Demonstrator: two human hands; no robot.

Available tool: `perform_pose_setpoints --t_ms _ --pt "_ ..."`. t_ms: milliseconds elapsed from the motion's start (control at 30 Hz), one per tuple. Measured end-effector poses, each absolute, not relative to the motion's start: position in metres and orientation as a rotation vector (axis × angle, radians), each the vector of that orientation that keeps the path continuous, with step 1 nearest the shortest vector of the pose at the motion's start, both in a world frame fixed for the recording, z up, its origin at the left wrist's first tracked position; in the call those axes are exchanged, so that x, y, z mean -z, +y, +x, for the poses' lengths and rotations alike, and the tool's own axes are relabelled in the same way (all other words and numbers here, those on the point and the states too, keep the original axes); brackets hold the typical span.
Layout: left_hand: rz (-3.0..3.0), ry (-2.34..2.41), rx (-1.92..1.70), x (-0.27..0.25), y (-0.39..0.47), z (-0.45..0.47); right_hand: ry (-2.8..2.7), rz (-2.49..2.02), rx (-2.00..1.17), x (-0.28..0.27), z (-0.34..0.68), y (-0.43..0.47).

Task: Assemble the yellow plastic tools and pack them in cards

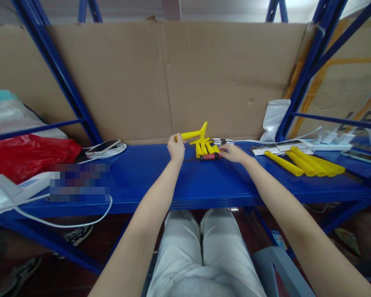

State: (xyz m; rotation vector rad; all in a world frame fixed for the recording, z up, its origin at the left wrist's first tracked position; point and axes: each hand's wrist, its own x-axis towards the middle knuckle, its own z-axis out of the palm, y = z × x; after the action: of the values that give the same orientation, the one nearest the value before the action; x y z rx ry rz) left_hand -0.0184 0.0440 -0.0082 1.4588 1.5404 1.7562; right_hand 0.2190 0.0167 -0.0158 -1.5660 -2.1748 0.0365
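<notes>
My left hand (177, 147) is closed around the long stem of a yellow plastic Y-shaped piece (191, 134), whose forked end points right, raised above the blue shelf. Below that fork, several more yellow plastic pieces (204, 147) lie in a cluster on the shelf. In front of them rests a screwdriver (209, 156) with a red and black handle, its thin shaft pointing left. My right hand (233, 153) is by the handle's right end, thumb and forefinger slightly apart; whether it touches the handle is unclear. Black-and-white striped sticks (223, 141) lie just behind it.
Several yellow tapered tubes (309, 163) lie at right, near a white power strip (334, 144) and a phone (363, 156). A cardboard wall (204, 74) closes the back. At left are a red bag (34, 154), a cabled phone (103, 146) and a white cable (80, 226) over the edge.
</notes>
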Motion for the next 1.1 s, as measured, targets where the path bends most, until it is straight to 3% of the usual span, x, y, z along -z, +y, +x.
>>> perform_pose_setpoints --t_ms 533,833,1100 --pt "1.433 1.074 -1.72 0.003 0.034 -0.003 -1.887 -1.327 -0.22 0.032 0.224 0.039" --pt "1.68 0.906 -1.302 0.014 0.033 0.005 -1.42 -1.099 -0.552 0.023 0.226 0.044" --pt "2.163 1.027 -1.098 0.03 0.03 0.012 -1.045 -0.997 -0.713 0.013 0.229 0.038"
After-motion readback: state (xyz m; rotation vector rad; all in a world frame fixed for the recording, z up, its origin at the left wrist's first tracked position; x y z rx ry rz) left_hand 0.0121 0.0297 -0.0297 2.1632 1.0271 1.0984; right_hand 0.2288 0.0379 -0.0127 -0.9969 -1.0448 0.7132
